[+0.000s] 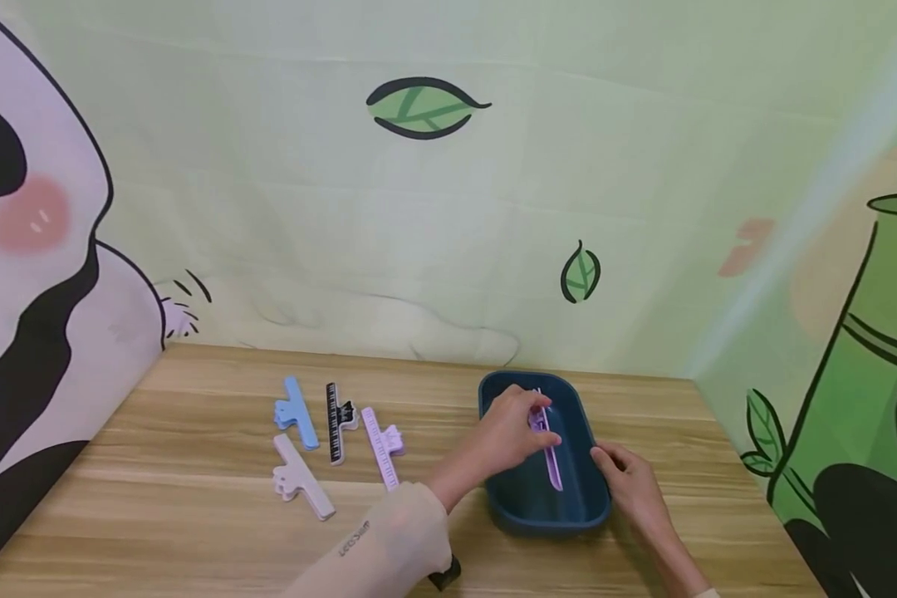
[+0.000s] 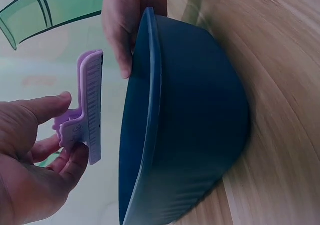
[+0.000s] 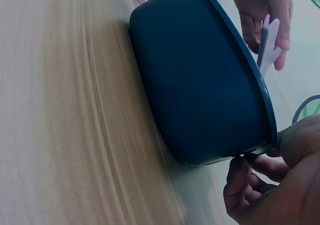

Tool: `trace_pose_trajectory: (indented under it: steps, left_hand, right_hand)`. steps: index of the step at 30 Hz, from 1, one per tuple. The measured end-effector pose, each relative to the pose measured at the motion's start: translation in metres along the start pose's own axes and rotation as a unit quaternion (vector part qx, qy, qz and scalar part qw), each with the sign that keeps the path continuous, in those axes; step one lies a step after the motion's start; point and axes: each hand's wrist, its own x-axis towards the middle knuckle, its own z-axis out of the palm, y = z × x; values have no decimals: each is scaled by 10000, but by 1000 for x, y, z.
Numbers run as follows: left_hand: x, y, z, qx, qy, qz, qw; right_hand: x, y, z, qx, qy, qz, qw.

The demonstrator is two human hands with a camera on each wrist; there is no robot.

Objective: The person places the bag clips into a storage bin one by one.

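My left hand (image 1: 512, 428) pinches a purple clip (image 1: 552, 465) between thumb and fingers, over the opening of a dark blue bin (image 1: 512, 507). In the left wrist view the clip (image 2: 94, 105) shows a ruler-like strip of marks along its long bar, and it hangs just outside the near rim line in that view. My right hand (image 1: 635, 486) grips the bin's right rim, thumb at the top edge. In the right wrist view its curled fingers (image 3: 237, 180) lie against the outside wall below the rim.
Left of the bin lie a blue clip (image 1: 296, 413), a black clip with piano keys (image 1: 335, 423), a lilac clip (image 1: 379, 448) and a whitish clip (image 1: 302, 477). A printed cloth wall (image 1: 284, 208) rises behind the wooden table (image 1: 194, 498).
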Motion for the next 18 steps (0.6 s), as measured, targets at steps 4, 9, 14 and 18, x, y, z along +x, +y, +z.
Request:
trace_pose_trajectory:
  steps: [4,9,14,18]
  left_hand:
    - [7,3,9,77,-64,-77,9999]
    - [15,6,20,83,-160,-127,9998]
    - [19,7,30,78,-204,-279,9994]
    - [20,6,35,132,-224,-420,9988]
  right_hand:
    - [1,0,0,71,-45,52,10000]
    - [1,0,-1,37,-46,46,10000]
    - [1,0,-1,14,-88,2,10000]
    - [1,1,-1,9,-81,-8,10000]
